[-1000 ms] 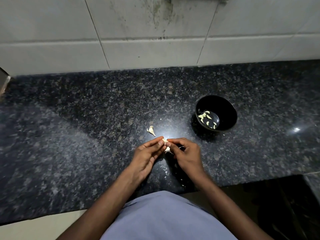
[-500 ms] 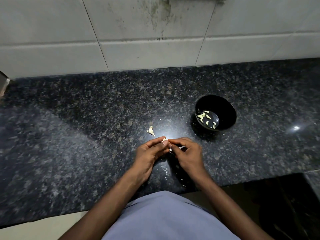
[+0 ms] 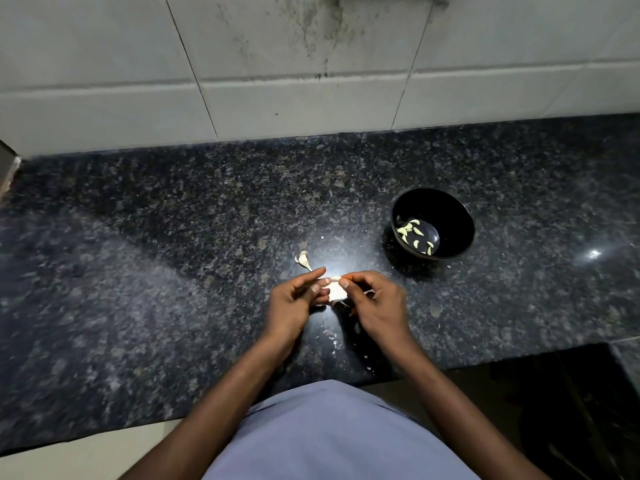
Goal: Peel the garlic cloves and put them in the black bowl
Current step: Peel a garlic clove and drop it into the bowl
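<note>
My left hand (image 3: 294, 303) and my right hand (image 3: 377, 304) meet over the dark granite counter (image 3: 173, 271) and both pinch one garlic clove (image 3: 335, 279) at their fingertips. Pale papery skin (image 3: 336, 292) hangs from the clove between the hands. The black bowl (image 3: 446, 209) stands to the right and farther back, with several peeled cloves (image 3: 414, 233) lying in its bottom. Another unpeeled clove (image 3: 303, 260) lies on the counter just beyond my left hand.
Small scraps of garlic skin (image 3: 330, 336) are scattered on the counter below the hands, close to its front edge. A white tiled wall (image 3: 311, 81) runs along the back. A dark gap (image 3: 571, 393) drops off beyond the counter's right front corner.
The hands have parted a little and a wider flap of white skin now shows between them. The bowl and the loose clove have not moved.
</note>
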